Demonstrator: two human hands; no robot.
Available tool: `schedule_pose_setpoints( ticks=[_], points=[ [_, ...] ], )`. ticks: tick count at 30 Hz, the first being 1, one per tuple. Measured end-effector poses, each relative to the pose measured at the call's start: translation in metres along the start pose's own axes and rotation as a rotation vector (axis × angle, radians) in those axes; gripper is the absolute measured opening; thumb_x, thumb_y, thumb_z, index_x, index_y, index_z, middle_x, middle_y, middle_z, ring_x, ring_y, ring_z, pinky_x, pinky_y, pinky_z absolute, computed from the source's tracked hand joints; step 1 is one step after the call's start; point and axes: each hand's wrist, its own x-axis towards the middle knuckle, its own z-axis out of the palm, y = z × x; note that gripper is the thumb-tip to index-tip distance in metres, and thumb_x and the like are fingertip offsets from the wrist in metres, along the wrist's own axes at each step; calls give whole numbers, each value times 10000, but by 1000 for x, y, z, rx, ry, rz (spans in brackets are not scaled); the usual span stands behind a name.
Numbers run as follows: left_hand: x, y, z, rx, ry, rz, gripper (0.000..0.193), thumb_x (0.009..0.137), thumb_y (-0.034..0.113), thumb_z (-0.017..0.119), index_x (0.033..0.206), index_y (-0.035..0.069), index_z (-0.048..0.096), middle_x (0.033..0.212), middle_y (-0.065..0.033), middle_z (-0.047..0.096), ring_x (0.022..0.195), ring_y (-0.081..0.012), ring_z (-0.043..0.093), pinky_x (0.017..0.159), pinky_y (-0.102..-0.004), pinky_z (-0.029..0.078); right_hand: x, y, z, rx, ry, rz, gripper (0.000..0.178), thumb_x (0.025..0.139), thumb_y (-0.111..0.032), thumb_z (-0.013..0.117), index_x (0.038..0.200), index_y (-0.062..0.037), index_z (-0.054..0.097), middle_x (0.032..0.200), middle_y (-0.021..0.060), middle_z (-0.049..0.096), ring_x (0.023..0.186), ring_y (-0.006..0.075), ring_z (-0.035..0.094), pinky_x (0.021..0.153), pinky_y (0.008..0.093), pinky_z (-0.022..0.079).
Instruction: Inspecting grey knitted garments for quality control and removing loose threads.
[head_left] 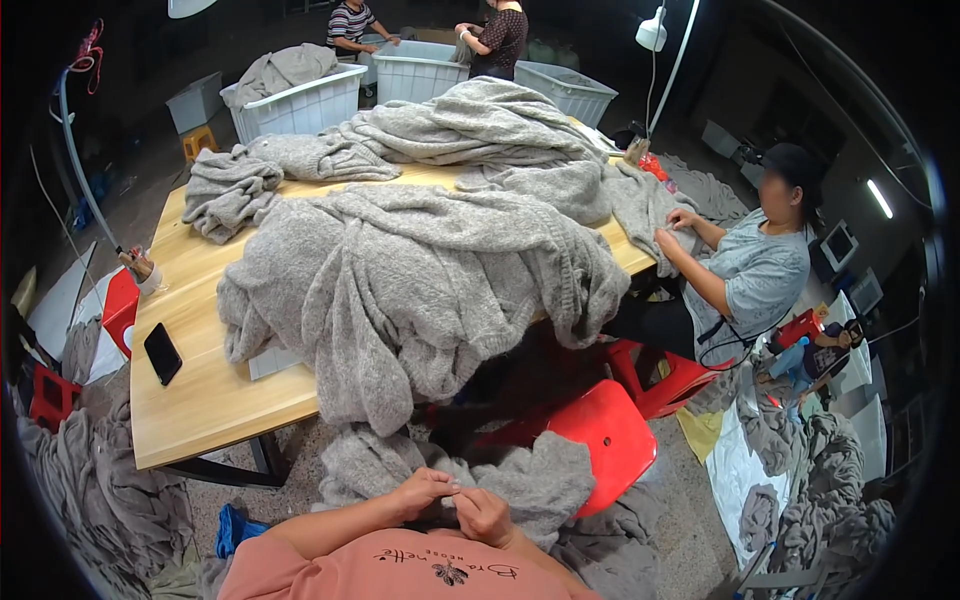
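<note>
My left hand [425, 493] and my right hand [484, 516] are close together in front of my chest, fingertips nearly meeting. Both are closed in a pinch; whatever lies between the fingertips is too small to make out. Just beyond and beneath them, a grey knitted garment [545, 478] drapes over my lap area, partly hidden by my hands and forearms. On the wooden table [200, 400] ahead, a large heap of grey knitwear [400, 270] hangs over the near edge toward me.
A black phone [163, 354] lies at the table's left. A red stool [608, 445] stands to my right. Across the right corner a seated person [755, 265] handles grey knitwear. White bins [300, 108] and two people stand behind; grey cloth piles [110, 500] cover floor areas.
</note>
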Motion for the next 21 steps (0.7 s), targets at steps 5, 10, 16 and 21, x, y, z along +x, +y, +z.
schedule_pose_setpoints(
  ticks=[5, 10, 16, 21],
  points=[
    [5, -12, -2, -52, 90, 72, 102, 788, 110, 596, 713, 42, 593, 584, 45, 504, 488, -27, 408, 421, -178, 298, -9, 8, 9, -28, -24, 59, 229, 586, -9, 564, 814, -23, 560, 776, 97, 552, 613, 246, 554, 520, 319, 458],
    [3, -22, -12, 42, 137, 149, 50, 782, 71, 604, 744, 39, 597, 605, 26, 540, 477, -30, 429, 414, -179, 321, -6, 3, 8, -20, -57, 119, 188, 635, 2, 549, 819, -32, 562, 759, 105, 547, 641, 246, 565, 534, 309, 459],
    [3, -30, -13, 209, 217, 294, 40, 762, 39, 600, 747, 12, 624, 644, 19, 574, 568, -25, 476, 485, -178, 381, -7, 9, 10, 403, -89, 438, 165, 674, 29, 511, 818, -31, 563, 807, 111, 564, 720, 297, 568, 625, 326, 469],
    [-2, -24, -8, 363, 251, 374, 79, 740, 48, 587, 772, -9, 632, 625, 17, 574, 548, -34, 473, 471, -201, 387, -17, 23, 19, 653, -239, 710, 166, 682, 34, 505, 830, -12, 566, 810, 107, 578, 725, 202, 574, 661, 288, 447]
  ],
)
